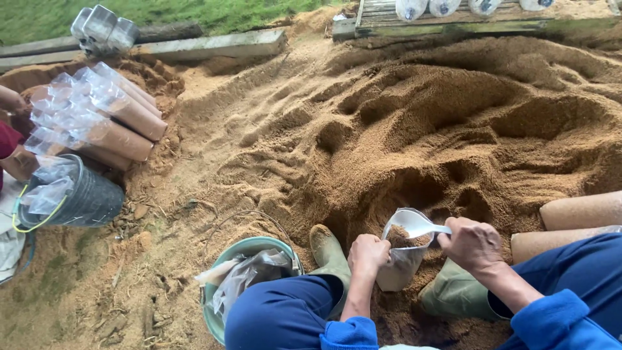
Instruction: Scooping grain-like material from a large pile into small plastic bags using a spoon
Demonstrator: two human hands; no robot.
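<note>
My left hand [368, 254] grips the rim of a clear plastic bag [400, 267] that stands between my green rubber boots [329, 254] and is partly filled with brown sawdust. My right hand [472, 244] holds the handle of a white plastic scoop [414, 224] whose bowl sits over the bag's open mouth with sawdust in it. A large heap of loose brown sawdust [453, 116] lies just beyond the bag, with a dug-out hollow in front of the scoop.
A green bucket [243, 249] with empty clear bags stands by my left knee. Filled cylindrical bags are stacked at left [110, 120] and lie at right [580, 210]. A black bucket [84, 198] and another person's arm [11, 100] are at far left. Wooden planks [214, 45] border the heap.
</note>
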